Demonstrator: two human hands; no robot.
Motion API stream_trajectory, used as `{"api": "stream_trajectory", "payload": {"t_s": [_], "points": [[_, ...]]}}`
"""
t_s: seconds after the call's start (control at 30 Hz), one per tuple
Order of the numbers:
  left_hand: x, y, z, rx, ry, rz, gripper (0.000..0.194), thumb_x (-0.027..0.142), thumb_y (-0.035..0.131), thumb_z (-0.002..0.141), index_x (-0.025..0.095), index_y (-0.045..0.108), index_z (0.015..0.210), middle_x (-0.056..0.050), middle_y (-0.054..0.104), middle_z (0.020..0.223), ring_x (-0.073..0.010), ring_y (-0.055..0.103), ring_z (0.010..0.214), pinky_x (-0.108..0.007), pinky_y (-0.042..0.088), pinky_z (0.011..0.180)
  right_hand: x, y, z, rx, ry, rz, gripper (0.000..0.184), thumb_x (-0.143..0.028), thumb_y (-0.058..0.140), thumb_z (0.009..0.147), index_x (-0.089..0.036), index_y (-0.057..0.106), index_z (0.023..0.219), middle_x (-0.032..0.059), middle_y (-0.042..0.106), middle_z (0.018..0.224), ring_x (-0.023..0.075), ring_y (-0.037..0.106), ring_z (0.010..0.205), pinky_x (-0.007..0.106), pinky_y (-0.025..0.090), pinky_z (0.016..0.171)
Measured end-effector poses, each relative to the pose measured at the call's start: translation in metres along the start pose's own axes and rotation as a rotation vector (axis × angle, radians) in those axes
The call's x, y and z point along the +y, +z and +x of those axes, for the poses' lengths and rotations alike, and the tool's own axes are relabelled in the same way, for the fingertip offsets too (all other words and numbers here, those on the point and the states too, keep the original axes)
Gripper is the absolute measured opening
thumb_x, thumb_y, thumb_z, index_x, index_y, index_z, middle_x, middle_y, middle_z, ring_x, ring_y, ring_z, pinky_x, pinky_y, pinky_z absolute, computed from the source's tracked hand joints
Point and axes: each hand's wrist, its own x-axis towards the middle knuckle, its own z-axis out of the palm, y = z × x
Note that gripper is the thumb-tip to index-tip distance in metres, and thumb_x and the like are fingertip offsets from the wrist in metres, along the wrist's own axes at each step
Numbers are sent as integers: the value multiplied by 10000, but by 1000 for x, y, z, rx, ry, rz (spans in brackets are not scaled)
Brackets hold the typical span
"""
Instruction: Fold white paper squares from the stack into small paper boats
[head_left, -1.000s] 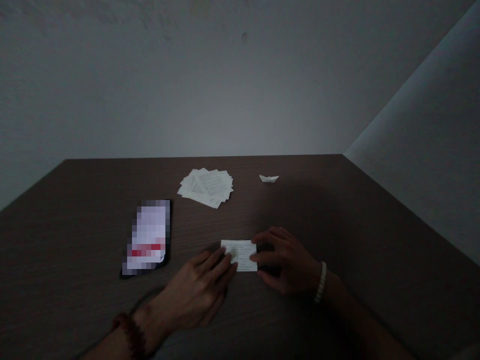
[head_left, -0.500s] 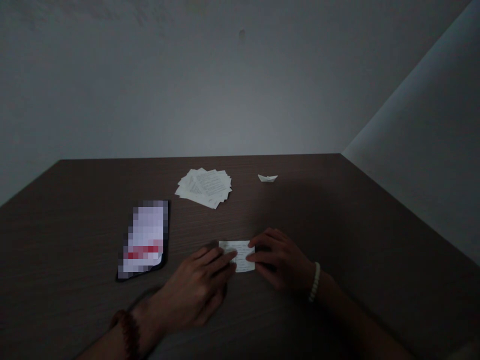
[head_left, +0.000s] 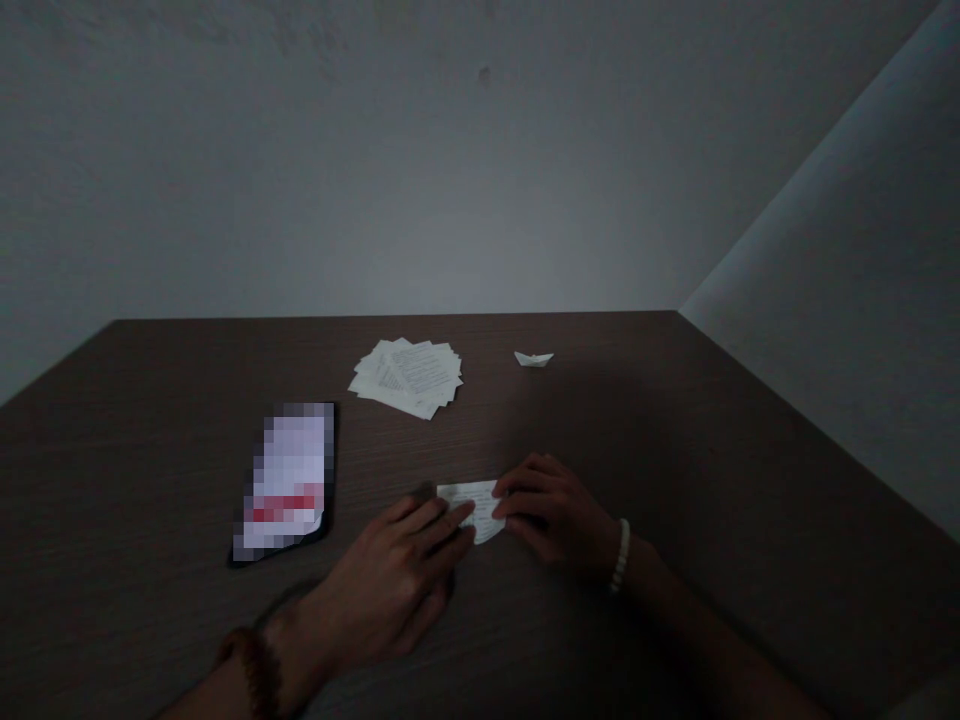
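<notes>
A small printed slip of paper [head_left: 484, 493] lies on the table in front of me, its lower right corner bent up. My left hand [head_left: 409, 570] rests on the slip's left part, fingers stretched out over it and thumb apart below. At the right edge, my right hand [head_left: 551, 508] has its fingers closed on the paper near the bent corner; the thumb is mostly hidden. A reddish-brown bead bracelet [head_left: 259, 665] is on my left wrist, and a white bead bracelet [head_left: 621, 555] on my right.
Several printed paper slips [head_left: 409, 378] lie in a fanned pile beyond my hands. Right of the pile sits a small folded paper boat [head_left: 534, 359]. A phone [head_left: 285, 483] with a lit, blurred screen lies left on the dark wooden table [head_left: 187, 370]. Walls [head_left: 480, 200] stand behind and right.
The slip's lower right corner has come up and bent inward, with my right hand shifting slightly left. My left hand stays in place on the paper.
</notes>
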Motion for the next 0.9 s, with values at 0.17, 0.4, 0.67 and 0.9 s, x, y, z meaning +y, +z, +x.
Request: {"api": "stream_trajectory", "payload": {"t_s": [0.17, 0.4, 0.67, 0.9], "points": [[1, 1, 0, -41, -14, -12, 428, 152, 461, 828, 131, 555, 1245, -115, 578, 1291, -250, 557, 1050, -407, 421, 911, 1, -2, -1, -10, -44, -26, 134, -119, 590, 853, -212, 676, 897, 22, 668, 1058, 191, 511, 915, 348, 421, 834], [1, 0, 3, -107, -40, -70, 485, 150, 466, 824, 148, 497, 1307, -84, 534, 1350, -235, 534, 1060, -397, 388, 939, -1, -4, -1, -13, -71, -121, 161, -114, 600, 835, -240, 681, 893, 7, 684, 1069, 200, 522, 898, 369, 382, 784], [0, 0, 3, -132, -48, -71, 474, 151, 464, 821, 159, 502, 1294, -67, 480, 1413, -242, 516, 1082, -416, 369, 965, 0, 0, -2, -5, -44, -96, 166, -109, 592, 845, -233, 679, 913, 1, 707, 1001, 195, 525, 878, 360, 370, 782], [1, 0, 3, -120, -50, -69, 458, 132, 442, 833, 134, 517, 1285, -102, 591, 1224, -254, 535, 1069, -433, 395, 976, 0, 2, 1, 21, 11, -71, 186, -180, 590, 890, -230, 658, 1056, 28, 716, 973, 189, 541, 858, 356, 384, 782]]}}
